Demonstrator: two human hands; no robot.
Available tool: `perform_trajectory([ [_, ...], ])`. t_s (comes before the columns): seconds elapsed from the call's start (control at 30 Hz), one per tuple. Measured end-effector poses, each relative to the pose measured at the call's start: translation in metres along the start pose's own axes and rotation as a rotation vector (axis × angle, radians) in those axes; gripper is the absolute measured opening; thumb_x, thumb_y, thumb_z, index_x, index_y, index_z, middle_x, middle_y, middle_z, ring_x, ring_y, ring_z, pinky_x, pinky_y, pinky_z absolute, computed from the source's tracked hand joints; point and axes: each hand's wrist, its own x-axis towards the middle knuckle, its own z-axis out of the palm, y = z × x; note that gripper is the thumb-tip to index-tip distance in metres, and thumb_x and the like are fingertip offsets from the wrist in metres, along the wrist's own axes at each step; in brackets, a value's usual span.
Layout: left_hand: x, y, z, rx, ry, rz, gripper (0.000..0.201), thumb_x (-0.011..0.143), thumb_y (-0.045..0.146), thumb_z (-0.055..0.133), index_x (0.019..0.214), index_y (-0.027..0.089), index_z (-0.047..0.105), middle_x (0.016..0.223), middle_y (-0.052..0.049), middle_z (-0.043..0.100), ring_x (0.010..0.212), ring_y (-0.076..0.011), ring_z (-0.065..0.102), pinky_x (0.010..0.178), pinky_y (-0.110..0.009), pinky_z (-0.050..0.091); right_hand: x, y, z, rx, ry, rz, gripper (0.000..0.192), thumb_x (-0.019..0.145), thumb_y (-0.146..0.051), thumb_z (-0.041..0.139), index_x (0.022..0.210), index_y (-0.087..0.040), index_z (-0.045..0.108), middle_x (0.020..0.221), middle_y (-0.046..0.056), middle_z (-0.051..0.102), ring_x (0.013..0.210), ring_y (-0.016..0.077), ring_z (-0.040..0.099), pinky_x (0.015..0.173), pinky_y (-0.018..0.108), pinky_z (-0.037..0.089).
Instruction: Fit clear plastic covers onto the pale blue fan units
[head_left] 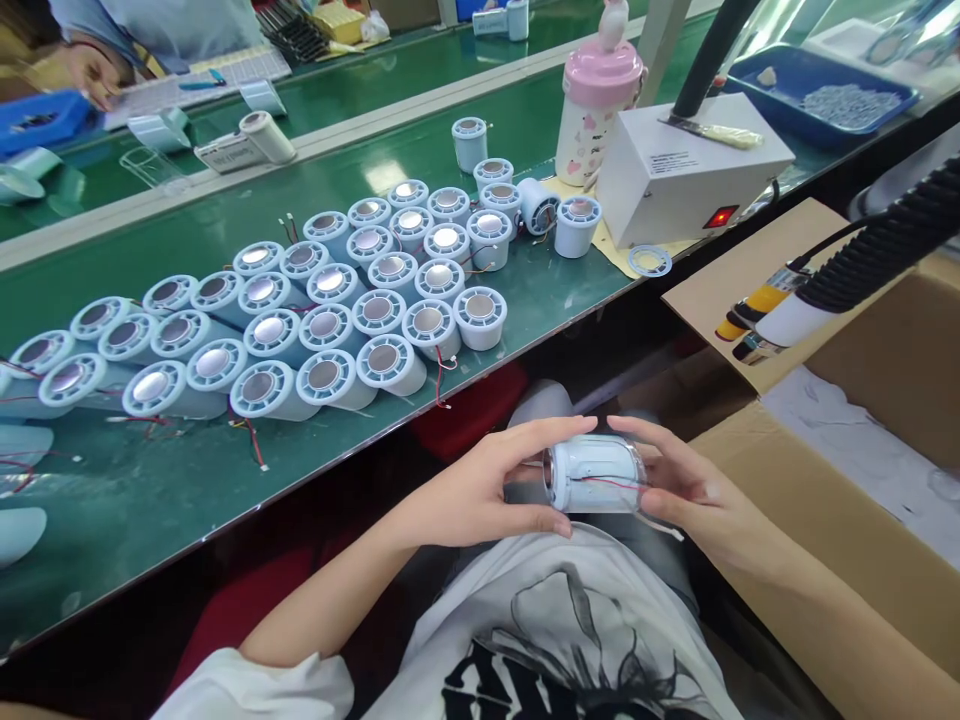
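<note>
Above my lap, I hold a light-blue cylindrical unit on its side between both hands. A thin red wire runs along its side, and what looks like clear plastic film surrounds it. My left hand curls round the left end, thumb below and fingers above. At the right end, my right hand grips with thumb and fingers; a pale wire end hangs beneath the thumb. To the left, many similar light-blue cylinders stand in rows on the green bench, most with silvery round centres and some with red wires.
A white box with a lit red switch and a pink-lidded bottle stand on the bench. A blue tray lies behind. At right are an open cardboard box and a hanging tool. Another person's hand is across the bench.
</note>
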Motion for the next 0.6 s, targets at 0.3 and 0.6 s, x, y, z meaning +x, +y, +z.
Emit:
perform_trajectory([
  [0.3,0.000,-0.016,-0.001,-0.151,-0.053,-0.099,0.082,0.078,0.016,0.072,0.147,0.034,0.031,0.143,-0.006,0.048,0.124,-0.0227,0.053,0.104,-0.036,0.045,-0.005,0.019,-0.005,-0.248,0.148,0.034,0.048,0.083,-0.008,0.062,0.124,-0.033,0.063,0.084,-0.003,0.071,0.071,0.0140,0.066,0.073,0.025,0.055],
  [0.6,0.006,-0.001,-0.020,0.016,0.067,-0.356,0.066,0.074,0.057,0.066,0.131,0.028,0.051,0.118,-0.006,0.066,0.098,-0.0252,0.063,0.075,-0.031,0.052,0.008,0.007,-0.025,-0.323,0.081,0.030,0.049,0.088,-0.044,0.062,0.133,-0.027,0.056,0.112,0.004,0.070,0.095,0.0226,0.068,0.083,0.033,0.055],
])
